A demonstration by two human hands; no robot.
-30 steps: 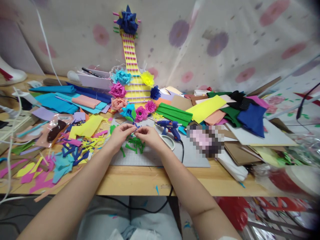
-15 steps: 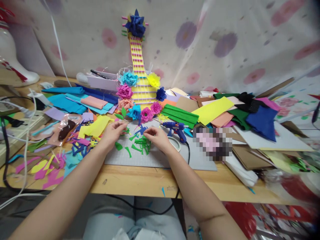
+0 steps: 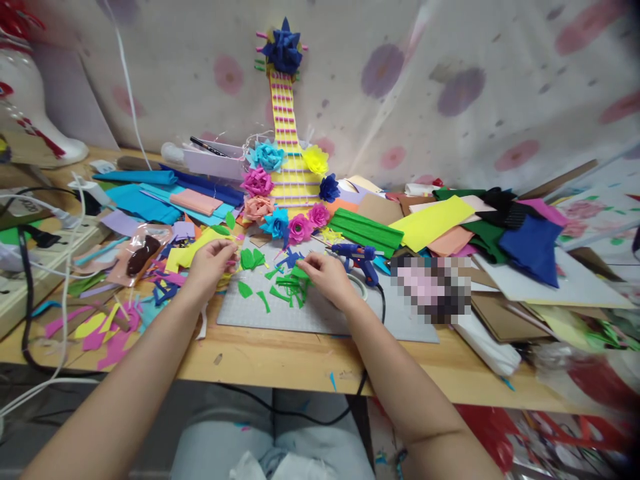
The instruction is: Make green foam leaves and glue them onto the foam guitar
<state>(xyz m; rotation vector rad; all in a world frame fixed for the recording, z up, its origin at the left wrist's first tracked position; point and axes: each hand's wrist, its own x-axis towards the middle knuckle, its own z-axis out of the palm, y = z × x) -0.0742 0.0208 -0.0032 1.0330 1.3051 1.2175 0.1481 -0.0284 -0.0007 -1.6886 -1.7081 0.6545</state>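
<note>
My left hand [image 3: 214, 265] is closed in a pinch at the left edge of the grey cutting mat [image 3: 340, 317]. Two green paper leaves [image 3: 224, 225] stick up just beyond its fingers, seemingly on a thin stem held in the pinch. Cut green leaves [image 3: 252, 259] lie to the right of that hand. Over the middle of the mat, my right hand [image 3: 323, 277] pinches a small green paper piece [image 3: 300, 272] above a pile of green scraps [image 3: 293, 293]. Behind it rests a blue glue gun [image 3: 355, 253] with a black cable.
A yellow paper guitar [image 3: 295, 183] ringed with paper flowers leans against the back wall. Coloured scraps [image 3: 115, 327] and a power strip [image 3: 65, 257] lie left. A tape roll [image 3: 361, 288] sits beside my right hand; folded crepe sheets [image 3: 435, 223] are stacked to the right.
My left hand has moved left along with the two leaves, uncovering the cut leaves on the mat. A green piece now shows at my right fingertips. The view has shifted slightly.
</note>
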